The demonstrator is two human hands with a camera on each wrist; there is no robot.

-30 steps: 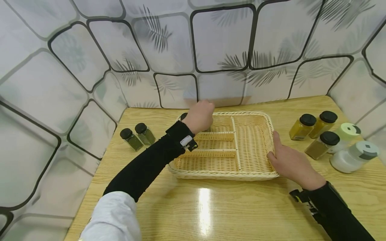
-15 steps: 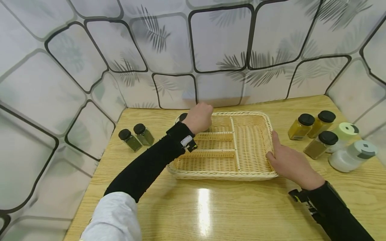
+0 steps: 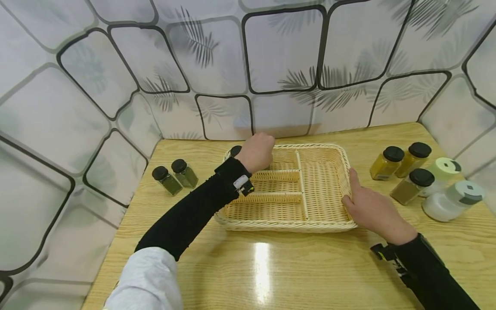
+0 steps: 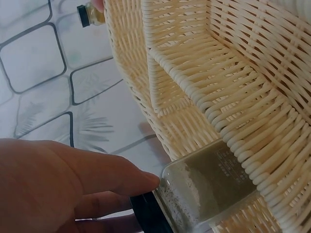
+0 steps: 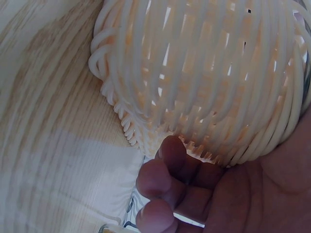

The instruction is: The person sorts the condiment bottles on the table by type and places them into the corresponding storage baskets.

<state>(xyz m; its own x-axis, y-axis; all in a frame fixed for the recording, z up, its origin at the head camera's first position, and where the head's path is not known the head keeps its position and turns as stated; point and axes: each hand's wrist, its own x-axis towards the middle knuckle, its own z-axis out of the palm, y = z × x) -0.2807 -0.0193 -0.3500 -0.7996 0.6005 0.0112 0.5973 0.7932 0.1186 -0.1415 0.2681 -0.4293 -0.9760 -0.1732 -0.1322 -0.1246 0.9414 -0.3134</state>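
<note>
In the back-left compartment of a pale wicker basket point(image 3: 325, 185), my left hand point(image 3: 255, 153) pinches a spice jar by its black lid. The left wrist view shows this clear spice jar point(image 4: 209, 184) with grey-green powder, tilted beside a woven divider point(image 4: 204, 107); the thumb and fingers are on its lid point(image 4: 150, 213). A second black lid point(image 3: 235, 150) shows just left of that hand; the rest of that jar is hidden. My right hand point(image 3: 373, 211) grips the basket's right side near the front corner. In the right wrist view its curled fingers point(image 5: 155, 179) lie against the outer wall.
Two green spice jars point(image 3: 176, 174) stand on the table to the left. At right are yellow spice jars point(image 3: 387, 163), a brown one point(image 3: 412, 187), a green-lidded jar point(image 3: 441, 174) and a white container point(image 3: 451, 202). A patterned backdrop point(image 3: 286, 51) closes off the back.
The view shifts very slightly. Both hands, the basket and the jars stay practically in place; my left hand still holds the spice jar.
</note>
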